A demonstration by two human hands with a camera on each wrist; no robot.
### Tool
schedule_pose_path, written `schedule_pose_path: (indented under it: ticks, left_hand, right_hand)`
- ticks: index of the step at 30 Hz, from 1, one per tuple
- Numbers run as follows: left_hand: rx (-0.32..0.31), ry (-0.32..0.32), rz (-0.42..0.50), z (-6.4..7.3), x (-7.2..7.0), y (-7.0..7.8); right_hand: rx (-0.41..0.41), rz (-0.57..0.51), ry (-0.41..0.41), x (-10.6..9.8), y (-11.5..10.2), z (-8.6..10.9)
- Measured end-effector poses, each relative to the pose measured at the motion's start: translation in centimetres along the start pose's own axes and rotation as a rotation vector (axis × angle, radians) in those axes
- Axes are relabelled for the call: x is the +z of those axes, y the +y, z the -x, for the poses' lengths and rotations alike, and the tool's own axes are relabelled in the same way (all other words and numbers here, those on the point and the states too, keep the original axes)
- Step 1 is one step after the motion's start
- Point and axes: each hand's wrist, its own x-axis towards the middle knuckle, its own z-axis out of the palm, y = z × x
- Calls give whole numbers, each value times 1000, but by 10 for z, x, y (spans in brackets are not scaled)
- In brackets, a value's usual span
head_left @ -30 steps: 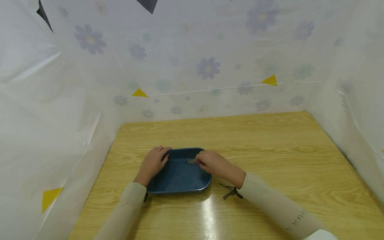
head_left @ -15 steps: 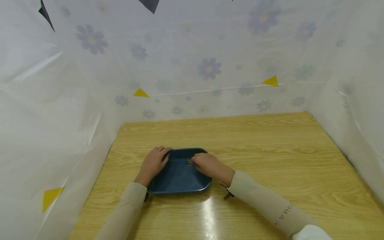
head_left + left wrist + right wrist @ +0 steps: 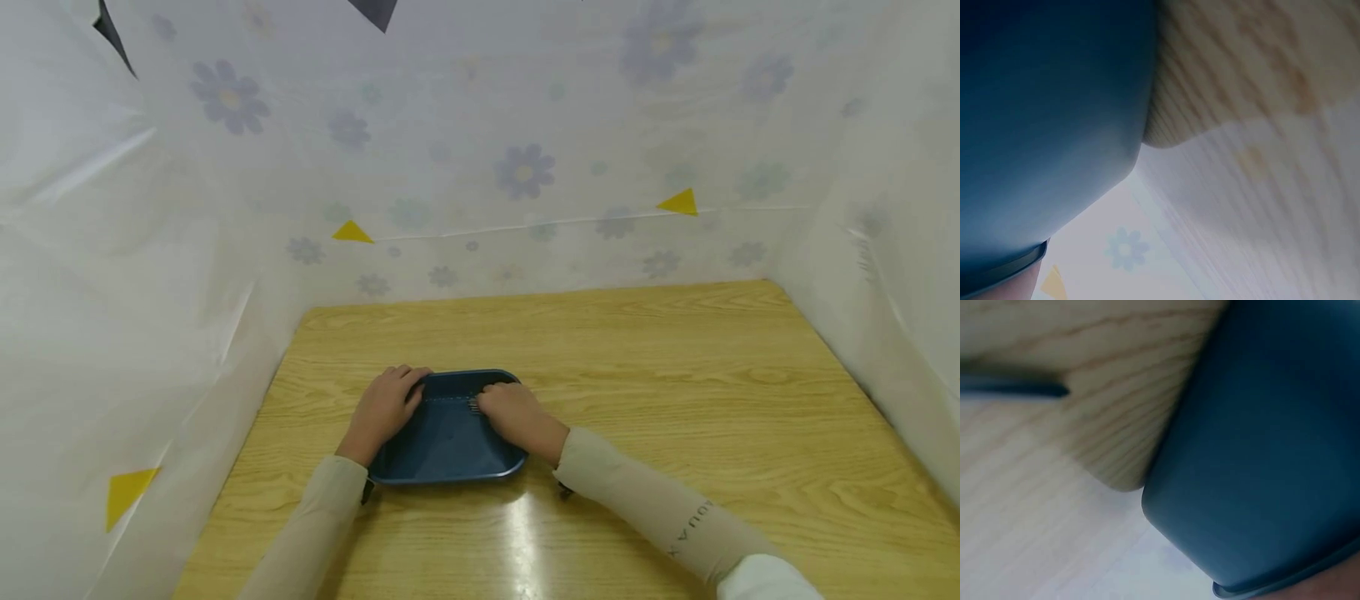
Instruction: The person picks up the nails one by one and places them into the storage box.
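A dark blue rectangular tray rests on the wooden table. My left hand grips its left side at the far corner, thumb over the inner side. Inside the tray, close to the far wall, several thin silver nails lie side by side. My right hand reaches over the tray's right side, its curled fingers on the nails and covering most of their length. Both wrist views are filled largely by the tray's outer wall, so the fingertips are hidden there.
A few dark nails lie on the table right of the tray, mostly hidden by my right sleeve; one blurred dark rod shows in the right wrist view. Pale flowered sheeting hangs along the table's back and sides.
My right hand has shifted slightly left over the nails in the tray, hiding more of them. Its sleeve now covers most of the table nails. My left hand and the tray stay put.
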Motion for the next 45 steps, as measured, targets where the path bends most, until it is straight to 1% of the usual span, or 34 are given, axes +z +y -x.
schedule_pose_path:
  ticks: [10,14,20,25,30,45]
  left_hand:
    - [-7,-5,2,-1,2,-2]
    - [-15,-9,4,0,2,-2]
    - [-8,-3,6,0,1,-1]
    - [-7,-2,6,0,1,-1]
    - [1,12,11,1,1,-1]
    - [3,11,13,0,2,-2]
  right_hand:
    - [21,36,-32,-1,-3,-2]
    - [18,43,-23,0,-3,-1]
    - [12,55,3,0,-4,0]
    - [23,64,-3,0,-3,0]
    - [29,62,-2,0,-4,0]
    - [18,45,34,3,-3,0]
